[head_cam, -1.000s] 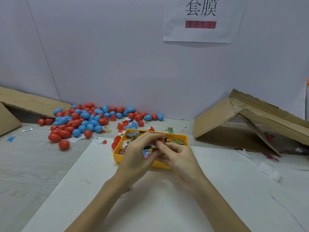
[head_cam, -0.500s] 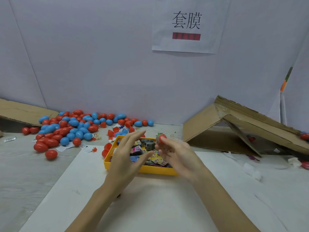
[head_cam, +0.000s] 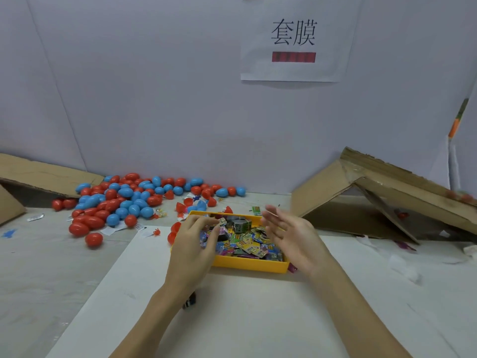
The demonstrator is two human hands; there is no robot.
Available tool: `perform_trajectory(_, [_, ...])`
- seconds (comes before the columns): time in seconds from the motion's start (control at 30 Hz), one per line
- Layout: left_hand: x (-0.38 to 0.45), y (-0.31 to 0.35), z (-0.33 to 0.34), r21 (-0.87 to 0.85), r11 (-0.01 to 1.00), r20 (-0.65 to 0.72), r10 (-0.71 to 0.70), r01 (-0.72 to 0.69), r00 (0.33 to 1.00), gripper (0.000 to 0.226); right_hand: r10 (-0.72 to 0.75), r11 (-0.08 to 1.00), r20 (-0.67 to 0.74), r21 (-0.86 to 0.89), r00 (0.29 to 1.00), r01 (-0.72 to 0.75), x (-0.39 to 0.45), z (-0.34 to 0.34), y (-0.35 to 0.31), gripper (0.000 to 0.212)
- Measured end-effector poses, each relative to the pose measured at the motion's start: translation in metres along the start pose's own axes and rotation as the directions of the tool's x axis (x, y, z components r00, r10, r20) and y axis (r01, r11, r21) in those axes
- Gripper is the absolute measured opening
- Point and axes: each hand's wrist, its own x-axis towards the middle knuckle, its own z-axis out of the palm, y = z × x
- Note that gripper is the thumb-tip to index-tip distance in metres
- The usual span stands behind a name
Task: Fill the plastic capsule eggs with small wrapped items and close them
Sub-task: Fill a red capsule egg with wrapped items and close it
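Meanwhile, over the yellow tray point(head_cam: 247, 264) of wrapped items point(head_cam: 247, 244), we kept our left hand point(head_cam: 192, 244) relaxed, fingers loosely curled, and our right hand point(head_cam: 291, 236) spread, holding nothing.

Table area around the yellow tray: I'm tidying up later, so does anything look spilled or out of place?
Yes. Loose red egg halves and scraps of wrapper lie scattered on the table left of and behind the yellow tray, and one small dark wrapped item lies alone on the white sheet, outside the tray.
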Motion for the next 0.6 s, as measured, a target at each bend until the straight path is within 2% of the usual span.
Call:
perform_trajectory(0.1, [0.012,-0.012,0.000,0.032,0.991,-0.056,-0.127,0.129,0.990,0.017,-0.014,0.995,-0.017,-0.099,1.000,0.013,0.004,0.002,0.014,0.022])
perform_trajectory(0.23, [0.071,-0.042,0.007,0.183,0.954,-0.038,-0.234,0.237,0.971,0.028,-0.043,0.995,-0.035,-0.094,0.998,0.040,0.009,0.000,0.017,0.023])
perform_trajectory(0.33, [0.122,-0.069,0.013,0.376,0.903,0.067,-0.249,0.207,0.966,0.034,-0.106,0.973,-0.013,-0.206,0.994,0.101,0.006,0.003,0.023,0.025])
perform_trajectory(0.47, [0.169,-0.105,0.025,0.654,0.756,0.247,-0.232,0.015,0.941,0.039,-0.223,0.857,0.046,-0.466,0.974,0.218,0.001,0.010,0.030,0.024])
perform_trajectory(0.53, [0.182,-0.120,0.037,0.703,0.711,0.278,-0.274,0.000,0.921,0.044,-0.246,0.842,0.056,-0.482,0.968,0.242,0.001,0.011,0.031,0.024])
perform_trajectory(0.6, [0.192,-0.131,0.048,0.711,0.701,0.283,-0.351,0.051,0.893,0.049,-0.251,0.840,0.054,-0.483,0.967,0.245,0.003,0.011,0.030,0.024])
